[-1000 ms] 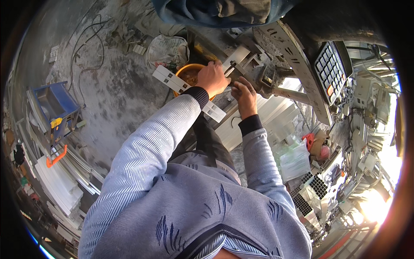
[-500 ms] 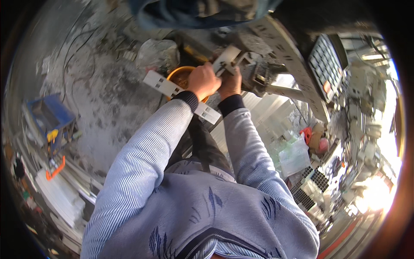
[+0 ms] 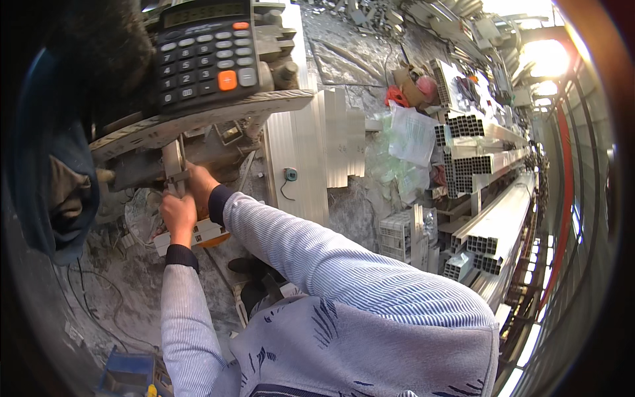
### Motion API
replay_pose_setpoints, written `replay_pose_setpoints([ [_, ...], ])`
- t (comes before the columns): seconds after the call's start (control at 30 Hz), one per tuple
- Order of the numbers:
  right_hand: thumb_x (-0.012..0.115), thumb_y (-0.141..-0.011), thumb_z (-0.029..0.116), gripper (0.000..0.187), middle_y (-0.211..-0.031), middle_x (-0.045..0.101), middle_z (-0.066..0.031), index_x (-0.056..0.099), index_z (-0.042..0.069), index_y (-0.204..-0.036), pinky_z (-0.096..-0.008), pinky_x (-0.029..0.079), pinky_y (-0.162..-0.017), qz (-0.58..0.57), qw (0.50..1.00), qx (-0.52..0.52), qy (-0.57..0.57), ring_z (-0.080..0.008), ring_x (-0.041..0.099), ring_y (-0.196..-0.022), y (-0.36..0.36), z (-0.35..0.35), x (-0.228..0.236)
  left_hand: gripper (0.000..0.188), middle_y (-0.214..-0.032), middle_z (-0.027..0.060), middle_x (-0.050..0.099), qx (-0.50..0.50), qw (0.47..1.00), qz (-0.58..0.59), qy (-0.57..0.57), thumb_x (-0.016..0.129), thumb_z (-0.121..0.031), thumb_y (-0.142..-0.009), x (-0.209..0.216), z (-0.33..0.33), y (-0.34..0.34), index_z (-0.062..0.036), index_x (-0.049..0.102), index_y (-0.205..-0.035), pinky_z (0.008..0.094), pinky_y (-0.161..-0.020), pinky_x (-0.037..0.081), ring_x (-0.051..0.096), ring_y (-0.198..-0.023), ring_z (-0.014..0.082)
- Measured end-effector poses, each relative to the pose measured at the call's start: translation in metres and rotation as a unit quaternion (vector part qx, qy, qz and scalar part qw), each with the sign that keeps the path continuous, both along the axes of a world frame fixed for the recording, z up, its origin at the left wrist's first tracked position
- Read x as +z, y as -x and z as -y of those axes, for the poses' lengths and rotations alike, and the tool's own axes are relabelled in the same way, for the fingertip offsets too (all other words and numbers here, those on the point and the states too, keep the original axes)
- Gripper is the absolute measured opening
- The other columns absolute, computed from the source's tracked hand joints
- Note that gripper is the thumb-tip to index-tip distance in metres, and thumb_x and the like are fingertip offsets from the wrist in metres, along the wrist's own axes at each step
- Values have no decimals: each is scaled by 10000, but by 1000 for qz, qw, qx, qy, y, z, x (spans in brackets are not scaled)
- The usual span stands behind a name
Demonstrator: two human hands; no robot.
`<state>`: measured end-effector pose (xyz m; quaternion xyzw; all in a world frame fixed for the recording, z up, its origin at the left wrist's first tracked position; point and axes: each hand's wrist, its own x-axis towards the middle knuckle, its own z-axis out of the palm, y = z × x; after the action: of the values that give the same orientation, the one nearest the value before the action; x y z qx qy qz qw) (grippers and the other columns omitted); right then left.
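Observation:
My left hand (image 3: 180,215) is closed, its fingers wrapped round the near end of a narrow pale metal piece (image 3: 172,157). Just beyond it, my right hand (image 3: 200,182) closes on the same piece from its right side. A small metal part crosses the piece between the hands; its kind cannot be made out. Below the hands lies a white bar with square cutouts (image 3: 210,231), partly covered by my left wrist. The rim of an orange bucket (image 3: 218,241) shows under that bar.
A large-keyed calculator (image 3: 206,56) rests on a worn bench (image 3: 278,102) beyond my hands. A teal tape measure (image 3: 290,174) lies on long metal sheets (image 3: 297,142). Stacked square tubes (image 3: 493,225) fill the right. Dark blue cloth (image 3: 33,178) hangs at left; a blue stool (image 3: 126,370) stands lower left.
The view has swung to the right, so the calculator and tube stacks show more fully. Both hands remain close together on the pale metal piece.

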<state>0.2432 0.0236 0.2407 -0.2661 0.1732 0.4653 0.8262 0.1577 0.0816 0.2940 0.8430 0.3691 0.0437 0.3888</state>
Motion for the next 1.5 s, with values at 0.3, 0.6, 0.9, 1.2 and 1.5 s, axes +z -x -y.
replay_pose_setpoints([
  [0.3,563,-1022,592,519,-987,679,-66,671,87,-1077,-410,542,-774,24,999,1,43,-223,637,-852,1,-2,14,311,-975,340,705,-27,998,-22,-58,612,-186,-831,-6,-7,2,73,659,-998,560,-850,530,671,-963,531],
  [0.6,541,-1032,597,528,-974,672,-53,667,86,-1077,-399,540,-790,-30,999,11,6,-216,632,-857,-1,-4,14,312,-964,342,704,-22,999,-6,-40,612,-188,-819,-8,-8,3,79,657,-973,554,-846,530,682,-969,516],
  [0.9,430,-1095,535,554,-1190,692,-154,623,42,-1257,-400,504,-932,37,998,16,48,-278,643,-1018,3,4,26,321,-977,341,704,-23,998,-33,-44,604,-188,-824,0,-4,2,88,651,-980,544,-852,532,679,-987,513],
  [1.2,502,-1069,544,510,-996,730,-89,677,72,-1151,-410,542,-821,54,995,7,82,-251,661,-877,55,18,29,372,-1031,352,696,-62,997,-17,-36,625,-206,-855,-5,5,55,99,635,-1068,542,-878,532,685,-1019,497],
  [1.5,477,-1058,599,617,-1128,692,-95,642,46,-1277,-386,542,-941,-40,992,90,84,-226,651,-1036,151,69,33,342,-922,311,698,-9,996,-79,-34,703,-233,-810,32,62,157,34,615,-1005,553,-772,548,687,-907,493],
])
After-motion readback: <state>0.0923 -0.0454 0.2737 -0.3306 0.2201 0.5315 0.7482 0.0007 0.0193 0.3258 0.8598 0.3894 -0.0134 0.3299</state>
